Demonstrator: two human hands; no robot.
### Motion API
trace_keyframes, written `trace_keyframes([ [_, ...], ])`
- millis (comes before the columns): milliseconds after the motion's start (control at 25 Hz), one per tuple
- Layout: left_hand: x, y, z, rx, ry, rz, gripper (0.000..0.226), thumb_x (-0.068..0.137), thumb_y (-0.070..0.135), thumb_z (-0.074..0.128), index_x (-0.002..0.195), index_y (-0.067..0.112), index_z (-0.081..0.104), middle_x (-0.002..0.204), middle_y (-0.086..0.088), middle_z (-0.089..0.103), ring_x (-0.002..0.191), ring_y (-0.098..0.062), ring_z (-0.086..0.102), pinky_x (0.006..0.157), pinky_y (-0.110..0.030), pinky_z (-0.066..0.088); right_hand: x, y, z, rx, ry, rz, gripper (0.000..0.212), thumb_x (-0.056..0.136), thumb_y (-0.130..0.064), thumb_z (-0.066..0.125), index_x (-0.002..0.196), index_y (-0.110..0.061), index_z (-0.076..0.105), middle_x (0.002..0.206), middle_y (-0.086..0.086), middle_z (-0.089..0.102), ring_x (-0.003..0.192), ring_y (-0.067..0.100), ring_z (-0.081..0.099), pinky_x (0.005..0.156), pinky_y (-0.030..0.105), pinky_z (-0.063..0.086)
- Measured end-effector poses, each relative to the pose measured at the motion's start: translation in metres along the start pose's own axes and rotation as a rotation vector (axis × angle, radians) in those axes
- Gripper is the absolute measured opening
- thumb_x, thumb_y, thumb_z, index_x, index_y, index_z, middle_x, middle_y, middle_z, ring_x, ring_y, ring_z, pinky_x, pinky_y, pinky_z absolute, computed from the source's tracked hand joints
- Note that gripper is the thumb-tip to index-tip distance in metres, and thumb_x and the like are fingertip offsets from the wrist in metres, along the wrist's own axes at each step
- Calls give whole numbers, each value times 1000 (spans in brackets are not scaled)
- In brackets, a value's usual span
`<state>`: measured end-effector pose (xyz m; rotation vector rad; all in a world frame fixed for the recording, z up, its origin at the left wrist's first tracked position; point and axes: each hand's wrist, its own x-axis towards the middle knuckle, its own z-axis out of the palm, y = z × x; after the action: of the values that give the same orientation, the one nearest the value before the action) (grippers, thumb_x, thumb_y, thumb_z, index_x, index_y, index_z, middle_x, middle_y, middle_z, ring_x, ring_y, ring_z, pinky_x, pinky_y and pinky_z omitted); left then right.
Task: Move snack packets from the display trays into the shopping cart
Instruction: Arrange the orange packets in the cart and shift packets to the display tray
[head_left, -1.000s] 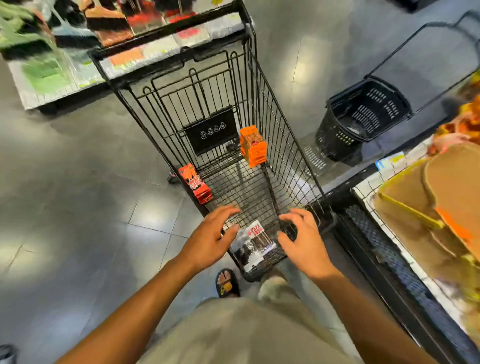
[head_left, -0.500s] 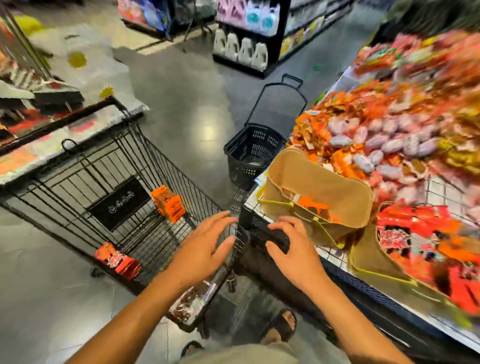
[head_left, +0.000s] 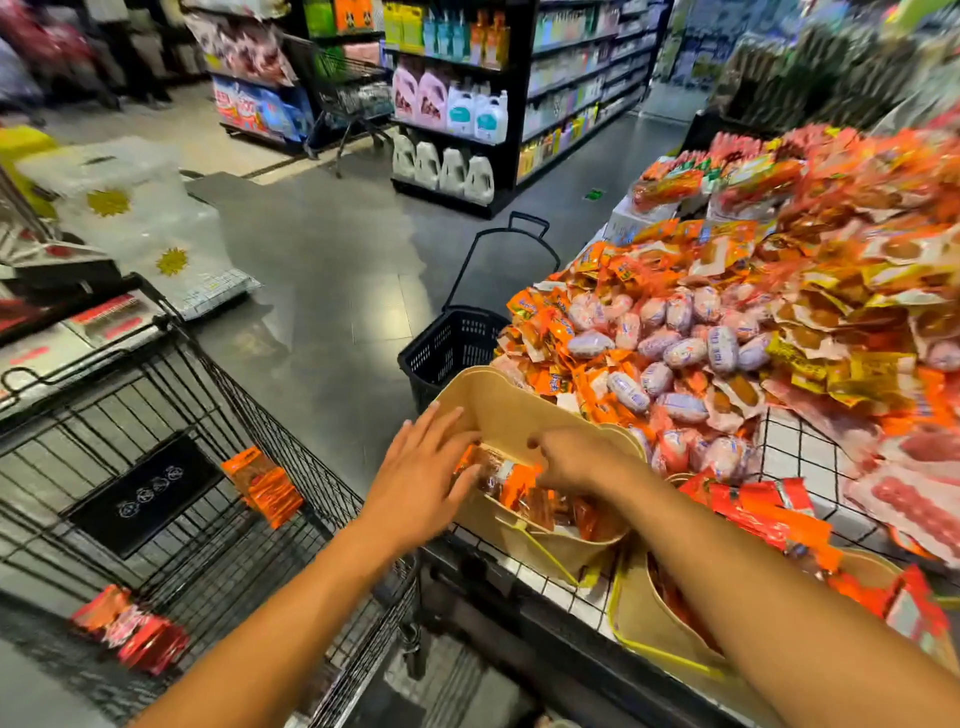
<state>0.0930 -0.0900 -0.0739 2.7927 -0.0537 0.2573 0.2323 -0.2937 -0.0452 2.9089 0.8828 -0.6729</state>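
Note:
A beige display tray (head_left: 511, 405) stands at the near corner of the snack table, with orange snack packets (head_left: 511, 480) inside it. My left hand (head_left: 423, 473) reaches over the tray's left edge, fingers straight, touching the packets. Inside the tray, my right hand (head_left: 576, 460) lies on the same packets with its fingers curled down among them; whether it grips one cannot be told. The black wire shopping cart (head_left: 291, 447) stands at the lower left. It holds an orange packet (head_left: 262, 486) and red packets (head_left: 132, 626).
A second beige tray (head_left: 636, 618) with red packets sits to the right of the first. Heaped orange and white snack packets (head_left: 727, 322) cover the table. A black wheeled basket (head_left: 452, 345) stands on the floor beyond the tray. Shelves with bottles (head_left: 467, 104) line the back.
My view has swung from the cart up to the snack table. Both hands moved from above the cart's near end into the beige tray and now touch the orange packets.

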Motion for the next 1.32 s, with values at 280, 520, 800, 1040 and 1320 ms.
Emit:
trace_keyframes([
  [280,7,-10,17,46,-10,-78,52,104,61,34,150,37,42,170,11,17,157,-9,-13,128,-49,8,70,-28,37,-14,-97,-102,38,90,-40,69,118,-16,60,116,9,66,106,29,63,83,34,48],
  [520,5,-5,5,-55,64,-98,44,103,53,46,145,40,48,161,16,34,156,-7,13,126,-45,22,64,-28,10,126,68,-144,12,83,-29,69,90,-21,64,88,1,66,85,25,64,70,34,52],
  [800,38,21,-42,-1246,-59,-581,41,92,70,56,111,36,68,108,11,72,89,-9,66,94,-39,56,2,-42,-60,377,456,-322,12,85,-35,62,91,-27,57,89,-8,59,82,13,56,65,35,46],
  [1040,44,1,-37,-1542,184,-731,24,108,23,51,125,12,63,125,-20,71,109,-33,71,95,-55,57,15,-53,-41,618,323,-345,23,99,-39,53,89,-26,69,88,-9,69,85,8,65,80,32,53],
  [1320,32,-17,-41,-1583,160,-816,24,109,17,46,128,12,60,118,-17,74,111,-36,71,98,-57,55,78,-48,41,-88,-83,-108,29,84,-35,73,106,-18,62,112,7,66,104,27,65,81,36,55],
])
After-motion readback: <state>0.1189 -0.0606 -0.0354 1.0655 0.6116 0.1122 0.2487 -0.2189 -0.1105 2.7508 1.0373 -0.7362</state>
